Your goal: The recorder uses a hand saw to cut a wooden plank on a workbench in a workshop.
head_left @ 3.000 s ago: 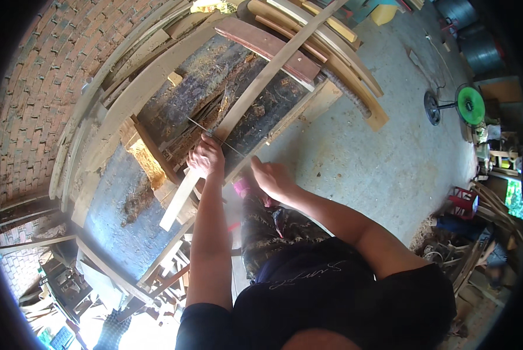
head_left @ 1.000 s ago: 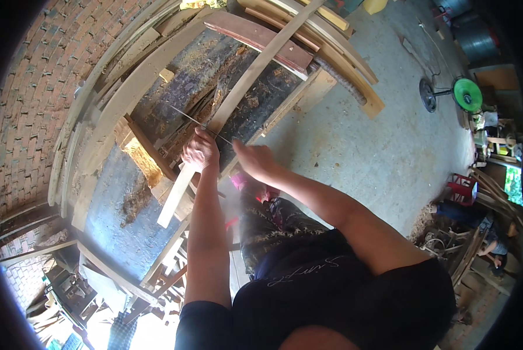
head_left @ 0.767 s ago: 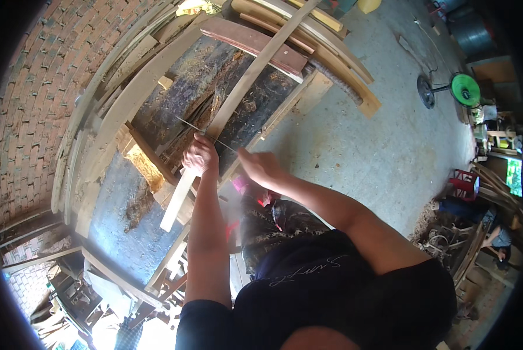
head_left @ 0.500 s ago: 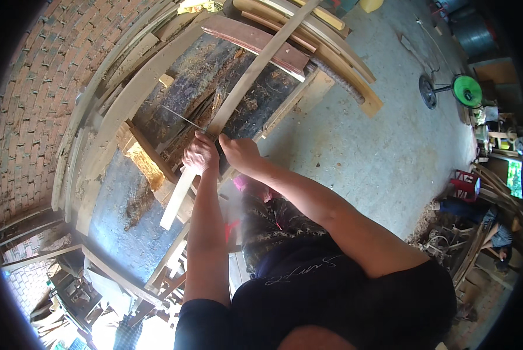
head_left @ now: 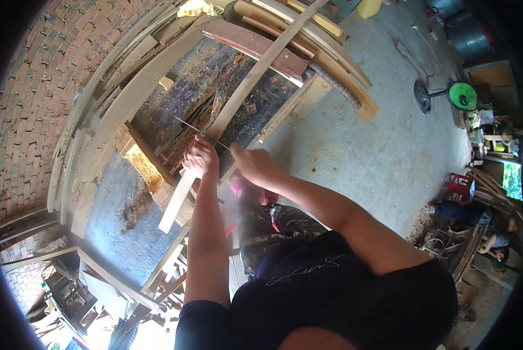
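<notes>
a brick wall [head_left: 34,105] curved down the far left, with long planks [head_left: 127,99] leaning along it. just right of them a dark, sawdust-strewn bench [head_left: 180,111] carried a pale batten [head_left: 244,93] that ran from the lower left up to the upper right, its near end hanging off the bench edge. the left hand [head_left: 201,157] sat on that batten with fingers clenched around it, and a thin metal rod [head_left: 200,131] lay slanted across the wood just above the knuckles. beside it, close but apart, the right hand [head_left: 253,165] hovered near the batten's right edge; whether its fingers gripped the rod's end could not be told. a pink object [head_left: 238,188] showed just below the right wrist. farther right lay the bare concrete floor [head_left: 355,151], and a green-wheeled tool [head_left: 461,96] stood near the far edge.
</notes>
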`<state>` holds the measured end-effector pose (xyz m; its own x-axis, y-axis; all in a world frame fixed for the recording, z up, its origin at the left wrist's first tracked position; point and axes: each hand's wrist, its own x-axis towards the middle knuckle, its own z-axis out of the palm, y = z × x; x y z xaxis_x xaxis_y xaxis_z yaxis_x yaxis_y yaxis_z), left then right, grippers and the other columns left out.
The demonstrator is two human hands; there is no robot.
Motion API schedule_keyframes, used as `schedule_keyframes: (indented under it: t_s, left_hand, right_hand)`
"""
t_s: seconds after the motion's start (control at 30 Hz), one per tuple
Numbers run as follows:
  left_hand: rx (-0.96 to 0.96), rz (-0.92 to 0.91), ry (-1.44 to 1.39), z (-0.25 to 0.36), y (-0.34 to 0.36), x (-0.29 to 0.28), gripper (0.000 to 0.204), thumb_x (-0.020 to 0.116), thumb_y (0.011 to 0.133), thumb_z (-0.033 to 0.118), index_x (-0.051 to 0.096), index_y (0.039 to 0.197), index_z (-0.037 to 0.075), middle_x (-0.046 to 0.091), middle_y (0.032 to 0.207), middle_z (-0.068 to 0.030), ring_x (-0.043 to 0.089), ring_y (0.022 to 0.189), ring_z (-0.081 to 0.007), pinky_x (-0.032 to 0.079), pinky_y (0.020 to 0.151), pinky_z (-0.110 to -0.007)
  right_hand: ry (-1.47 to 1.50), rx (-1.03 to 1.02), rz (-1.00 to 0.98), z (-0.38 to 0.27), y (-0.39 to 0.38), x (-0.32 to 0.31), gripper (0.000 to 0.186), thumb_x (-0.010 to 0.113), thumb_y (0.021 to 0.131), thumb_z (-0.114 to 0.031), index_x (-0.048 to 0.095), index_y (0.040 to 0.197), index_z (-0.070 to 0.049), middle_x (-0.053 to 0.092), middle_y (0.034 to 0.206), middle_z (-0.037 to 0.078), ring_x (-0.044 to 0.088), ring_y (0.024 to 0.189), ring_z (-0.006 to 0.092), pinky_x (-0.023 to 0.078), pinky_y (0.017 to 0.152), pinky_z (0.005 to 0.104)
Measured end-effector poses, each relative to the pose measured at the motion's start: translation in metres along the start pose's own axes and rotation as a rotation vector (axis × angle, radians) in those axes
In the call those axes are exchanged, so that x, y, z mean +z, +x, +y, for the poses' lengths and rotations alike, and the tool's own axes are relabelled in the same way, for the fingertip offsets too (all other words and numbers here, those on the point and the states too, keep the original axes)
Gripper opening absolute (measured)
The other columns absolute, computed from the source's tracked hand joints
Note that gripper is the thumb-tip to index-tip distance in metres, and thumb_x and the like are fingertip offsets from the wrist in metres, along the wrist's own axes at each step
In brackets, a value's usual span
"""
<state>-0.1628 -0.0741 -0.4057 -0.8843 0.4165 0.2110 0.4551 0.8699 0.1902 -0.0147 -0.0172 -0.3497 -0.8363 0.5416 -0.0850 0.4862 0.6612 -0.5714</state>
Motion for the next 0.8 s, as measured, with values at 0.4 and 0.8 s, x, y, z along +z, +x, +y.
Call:
schedule_keyframes:
  t_s: [0.4,0.8]
  left_hand:
    - [0.008,0.055,-0.011,0.003,-0.001,0.002,0.053,0.043,0.094,0.033,0.064,0.053,0.007,0.064,0.058,-0.0142,0.064,0.061,-0.0315,0.050,0.064,-0.044]
    - [-0.026,-0.017,0.004,0.005,-0.002,0.000,0.055,0.039,0.095,0.033,0.065,0.054,0.009,0.065,0.061,-0.0132,0.064,0.064,-0.0303,0.049,0.066,-0.043]
  right_hand:
    - [-0.012,0.112,-0.160,0.002,-0.006,-0.006,0.011,0.042,0.090,-0.015,0.044,0.094,-0.005,0.061,0.067,0.020,0.063,0.065,0.0408,0.047,0.053,0.0503]
    - [-0.045,0.046,-0.016,-0.005,0.009,0.001,0.004,0.046,0.087,-0.007,0.046,0.087,-0.004,0.059,0.056,0.016,0.063,0.056,0.0364,0.049,0.048,0.0465]
